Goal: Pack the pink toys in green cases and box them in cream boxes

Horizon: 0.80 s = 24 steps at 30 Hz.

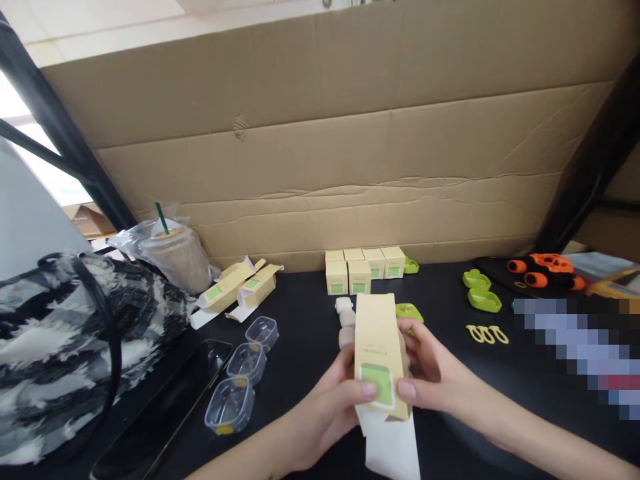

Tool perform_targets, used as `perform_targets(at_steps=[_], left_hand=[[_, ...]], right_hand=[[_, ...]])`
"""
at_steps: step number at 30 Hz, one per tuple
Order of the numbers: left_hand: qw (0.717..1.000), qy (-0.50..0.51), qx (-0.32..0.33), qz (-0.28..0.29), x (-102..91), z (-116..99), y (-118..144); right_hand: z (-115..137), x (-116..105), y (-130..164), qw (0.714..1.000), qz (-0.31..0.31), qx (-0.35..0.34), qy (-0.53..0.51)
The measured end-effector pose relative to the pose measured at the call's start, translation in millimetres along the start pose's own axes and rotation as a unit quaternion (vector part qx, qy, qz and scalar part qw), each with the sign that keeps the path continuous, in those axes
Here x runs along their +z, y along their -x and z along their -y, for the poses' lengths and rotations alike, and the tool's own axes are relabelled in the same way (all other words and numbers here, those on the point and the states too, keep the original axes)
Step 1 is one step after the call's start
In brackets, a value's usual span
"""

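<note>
A cream carton (377,330) with a green label is gripped between two bare hands just right of center in the lower frame, its white flap (393,447) hanging toward the bottom edge. The left hand (336,398) clasps the carton's left side, thumb on the label, while the right hand (436,370) closes on the opposite side, thumb at the lower right edge. Beyond it, smaller cartons (337,275) cluster at center, with three clear containers (245,363) at lower left.
</note>
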State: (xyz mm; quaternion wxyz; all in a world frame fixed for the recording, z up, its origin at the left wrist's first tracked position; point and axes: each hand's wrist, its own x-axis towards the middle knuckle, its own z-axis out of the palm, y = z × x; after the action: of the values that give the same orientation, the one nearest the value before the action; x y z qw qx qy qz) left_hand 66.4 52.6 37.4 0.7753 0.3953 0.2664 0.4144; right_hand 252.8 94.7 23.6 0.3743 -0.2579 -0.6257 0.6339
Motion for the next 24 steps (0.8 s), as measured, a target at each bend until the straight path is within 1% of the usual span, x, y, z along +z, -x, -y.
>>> perform_targets(at_steps=[4, 7, 9, 11, 12, 14, 16, 17, 18, 19, 21, 22, 24], left_hand=[[0.996, -0.049, 0.059, -0.041, -0.9, -4, 0], [0.991, -0.073, 0.076, -0.087, -0.5, -8, 0], [0.987, -0.065, 0.087, -0.118, 0.6, -9, -1], [0.984, -0.054, 0.107, -0.133, 1.7, -9, -2], [0.983, -0.054, 0.116, -0.134, 1.8, -9, -3], [0.982, -0.056, 0.129, -0.125, 0.8, -7, -5], [0.985, -0.06, 0.127, -0.104, -2.2, -5, -5], [0.986, -0.062, 0.128, -0.086, -4.1, -4, -5], [0.988, -0.067, 0.128, -0.062, -6.0, -3, -5], [0.988, -0.076, 0.125, -0.038, -7.7, -2, -5], [0.988, -0.098, 0.12, -0.013, -9.8, 0, -5], [0.987, -0.109, 0.116, -0.016, -10.1, 0, -5], [0.985, -0.126, 0.106, -0.046, -9.5, 0, -6]], right_hand=[[2, -7, 0, 0.997, -0.013, -0.052, 0.062], [8, -7, 2, 0.99, -0.038, -0.068, 0.117], [10, -7, 4, 0.978, -0.062, -0.093, 0.175], [9, -8, 6, 0.954, -0.074, -0.145, 0.251], [9, -9, 7, 0.937, -0.067, -0.176, 0.295], [9, -12, 8, 0.891, -0.037, -0.233, 0.387], [10, -14, 8, 0.844, -0.003, -0.266, 0.465], [11, -15, 8, 0.828, 0.007, -0.278, 0.487], [12, -15, 8, 0.82, 0.009, -0.288, 0.496], [13, -15, 8, 0.82, 0.006, -0.296, 0.49], [13, -13, 7, 0.837, 0.0, -0.302, 0.457], [12, -12, 7, 0.848, -0.003, -0.3, 0.437], [10, -11, 7, 0.867, -0.011, -0.29, 0.406]])
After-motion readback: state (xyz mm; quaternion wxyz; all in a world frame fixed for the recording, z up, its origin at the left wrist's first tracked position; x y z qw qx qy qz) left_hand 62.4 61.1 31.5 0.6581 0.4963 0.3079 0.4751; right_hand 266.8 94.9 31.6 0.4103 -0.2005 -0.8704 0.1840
